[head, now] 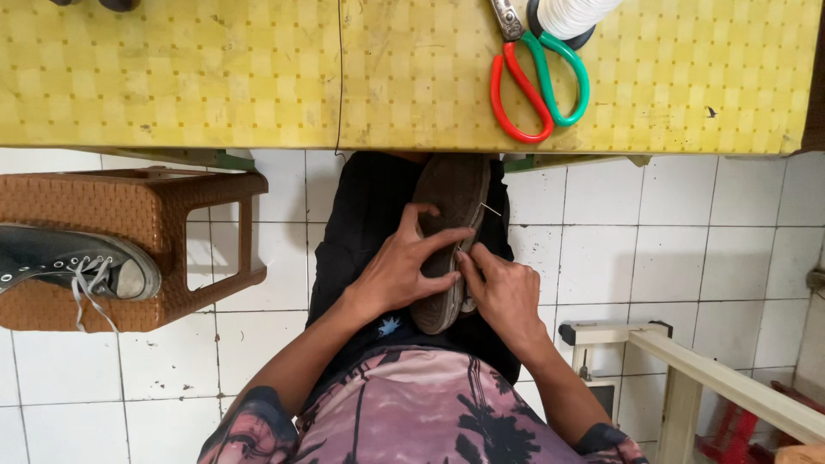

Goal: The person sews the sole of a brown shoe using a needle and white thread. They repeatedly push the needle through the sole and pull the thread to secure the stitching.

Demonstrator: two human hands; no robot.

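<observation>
As held: shoe [447, 232], left hand [400, 271], right hand [503, 292].

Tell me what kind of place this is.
Probably a small shoe-repair corner, perhaps at home. The left hand steadies a worn shoe on the lap while the right hand works at its edge. Scissors lie on a yellow table, and a sneaker rests on a brown stool.
</observation>
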